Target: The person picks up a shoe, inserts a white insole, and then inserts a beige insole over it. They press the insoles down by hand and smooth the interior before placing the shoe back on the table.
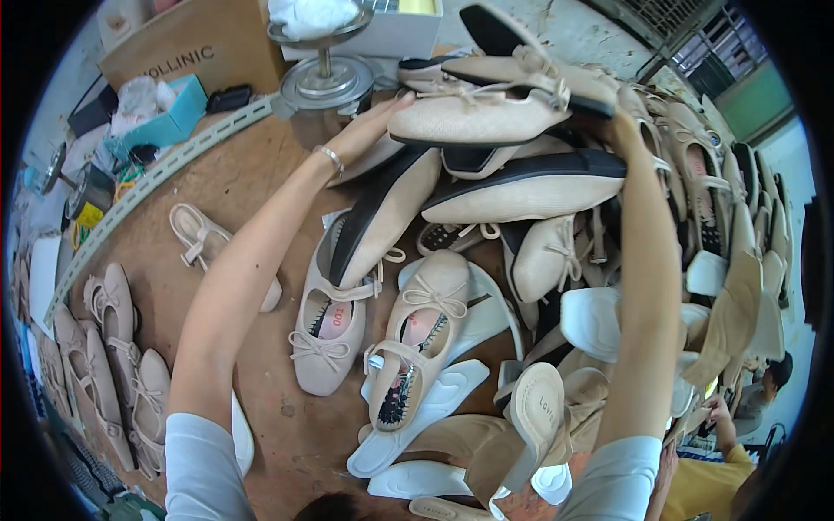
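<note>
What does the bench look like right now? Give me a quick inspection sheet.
Surface: brown worktable, scuffed, largely covered.
Job's things: beige bow flat lifted above a heap of flats.
Clutter: white insoles, row of flats at left, teal box, metal stand.
Grippers: left hand touches the lifted flat's toe; right hand mostly hidden at its heel end.
Cables: nothing seen.
Surroundings: cardboard box; a co-worker at lower right.

Both forearms were bare below short pale grey sleeves [201, 460]. A thin silver bangle [330, 159] circled the left wrist. The right wrist carried no visible band.
</note>
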